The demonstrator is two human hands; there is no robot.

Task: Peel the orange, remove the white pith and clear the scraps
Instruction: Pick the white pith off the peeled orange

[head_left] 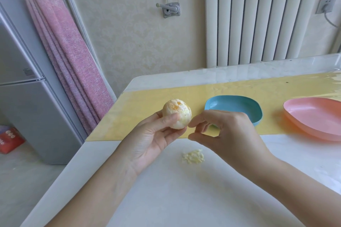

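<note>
Currently the peeled round orange (177, 113), mostly coated in white pith, is held above the white table (166, 199), gripped between thumb and curled fingers of the left hand (156, 138). The right hand (227, 132) is just beside it, thumb and index finger curled toward the fruit; cannot tell whether they pinch anything. A small heap of pale pith scraps (193, 156) lies on the table below; a shallow blue plastic dish (239, 105) and a pink plastic dish (313, 116) sit on the yellow mat (147, 101).

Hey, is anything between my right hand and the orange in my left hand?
Nothing visible. The right hand sits just beside the orange, which the left hand grips; the pith scraps lie below on the table.
</note>
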